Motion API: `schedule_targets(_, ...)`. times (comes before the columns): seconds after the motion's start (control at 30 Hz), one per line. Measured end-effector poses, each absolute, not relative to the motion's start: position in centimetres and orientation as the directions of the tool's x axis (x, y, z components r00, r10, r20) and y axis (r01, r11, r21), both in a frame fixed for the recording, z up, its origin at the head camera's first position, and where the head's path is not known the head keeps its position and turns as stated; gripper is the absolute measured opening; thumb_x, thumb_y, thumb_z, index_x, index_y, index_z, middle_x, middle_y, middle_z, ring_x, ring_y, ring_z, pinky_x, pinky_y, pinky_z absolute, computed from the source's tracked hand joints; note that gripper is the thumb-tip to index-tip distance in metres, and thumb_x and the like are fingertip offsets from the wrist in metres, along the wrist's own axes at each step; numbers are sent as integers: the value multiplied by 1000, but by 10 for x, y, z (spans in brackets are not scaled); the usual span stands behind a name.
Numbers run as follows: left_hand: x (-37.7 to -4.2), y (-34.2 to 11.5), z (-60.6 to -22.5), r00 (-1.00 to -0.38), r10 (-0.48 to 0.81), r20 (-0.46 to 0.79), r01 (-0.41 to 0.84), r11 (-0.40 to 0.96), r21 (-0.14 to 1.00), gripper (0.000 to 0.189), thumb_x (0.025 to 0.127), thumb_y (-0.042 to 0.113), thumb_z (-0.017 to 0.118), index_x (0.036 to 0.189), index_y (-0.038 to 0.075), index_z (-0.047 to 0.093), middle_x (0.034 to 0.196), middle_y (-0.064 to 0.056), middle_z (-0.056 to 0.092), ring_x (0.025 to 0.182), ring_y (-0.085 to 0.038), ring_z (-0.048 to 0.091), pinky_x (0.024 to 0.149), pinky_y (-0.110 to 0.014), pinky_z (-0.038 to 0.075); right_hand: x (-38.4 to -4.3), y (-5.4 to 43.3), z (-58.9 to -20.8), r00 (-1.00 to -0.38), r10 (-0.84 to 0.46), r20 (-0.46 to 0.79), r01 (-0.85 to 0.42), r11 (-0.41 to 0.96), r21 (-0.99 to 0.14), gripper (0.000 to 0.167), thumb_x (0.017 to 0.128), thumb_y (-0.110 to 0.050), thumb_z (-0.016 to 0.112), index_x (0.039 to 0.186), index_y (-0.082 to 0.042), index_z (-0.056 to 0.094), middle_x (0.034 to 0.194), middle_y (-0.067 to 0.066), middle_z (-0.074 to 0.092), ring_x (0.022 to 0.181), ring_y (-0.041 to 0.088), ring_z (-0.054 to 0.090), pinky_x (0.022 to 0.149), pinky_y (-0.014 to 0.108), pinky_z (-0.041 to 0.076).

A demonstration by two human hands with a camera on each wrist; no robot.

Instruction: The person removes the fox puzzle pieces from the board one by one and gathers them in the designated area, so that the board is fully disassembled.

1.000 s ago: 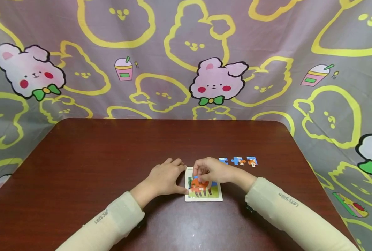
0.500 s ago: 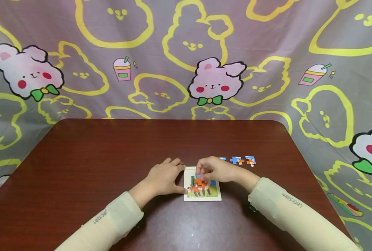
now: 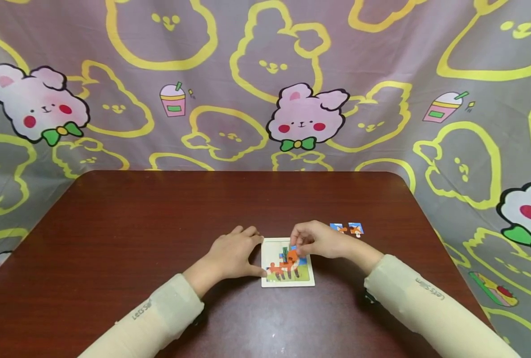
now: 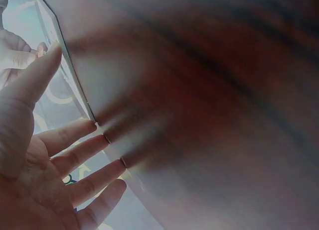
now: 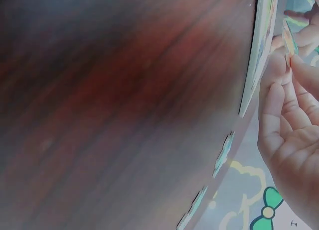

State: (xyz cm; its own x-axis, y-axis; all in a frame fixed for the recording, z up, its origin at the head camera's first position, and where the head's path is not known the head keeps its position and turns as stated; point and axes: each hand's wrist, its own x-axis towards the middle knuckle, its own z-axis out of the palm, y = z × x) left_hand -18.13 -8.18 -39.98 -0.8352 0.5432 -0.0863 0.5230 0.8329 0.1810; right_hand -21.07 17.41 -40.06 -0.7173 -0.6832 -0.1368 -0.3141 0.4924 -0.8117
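Observation:
A jigsaw puzzle board (image 3: 287, 285) with a pale frame lies on the table, showing part of a fox picture on green ground. Its upper left is bare. Along the board's left edge rests my left hand (image 3: 236, 253), fingers spread and thumb tip at the rim. In the left wrist view the fingers (image 4: 79, 148) extend fairly straight beside the board. Thumb and index finger of my right hand (image 3: 321, 240) pinch an orange-and-blue puzzle piece (image 3: 293, 254) over the board's right half. From the right wrist view the piece (image 5: 289, 38) stands tilted, nearly edge-on.
Two loose puzzle pieces, one blue and orange (image 3: 337, 227) and one with a fox face (image 3: 356, 228), lie on the brown table (image 3: 158, 214) beyond the right hand. A patterned curtain (image 3: 229, 59) hangs behind the table.
My right hand has shifted right across the board with the pinched piece, uncovering more of the fox picture. It now hides the leftmost loose piece. The left hand has stayed at the board's edge.

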Motion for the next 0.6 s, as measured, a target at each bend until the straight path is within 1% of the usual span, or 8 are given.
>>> schedule_targets(0.3, -181, -82, -402, -835, 545, -79, 527, 832, 172, 80, 71, 62, 81, 133, 14, 63, 134, -1, 59, 123, -31, 55, 83, -53, 54, -211, 195, -404, -738, -663, -127, -270, 463, -844, 8, 90, 4, 66, 97, 1, 63, 80, 10, 65, 69, 22, 64, 63, 29, 53)
schedule_targets(0.43, -181, -83, -402, -833, 548, -75, 530, 830, 175, 80, 71, 61, 81, 133, 14, 63, 134, -1, 59, 123, -31, 55, 83, -53, 54, -210, 204, -403, -750, -650, -124, -269, 470, -841, 8, 90, 4, 66, 97, 1, 63, 80, 10, 65, 69, 22, 65, 63, 31, 54)
schedule_targets(0.6, -181, -83, -403, -829, 555, -68, 537, 824, 180, 79, 71, 61, 81, 132, 14, 63, 133, -1, 60, 121, -32, 56, 84, -52, 54, -208, 214, -403, -763, -637, -107, -280, 475, -834, 7, 91, 4, 65, 97, 3, 62, 80, 10, 65, 69, 20, 65, 63, 30, 54)
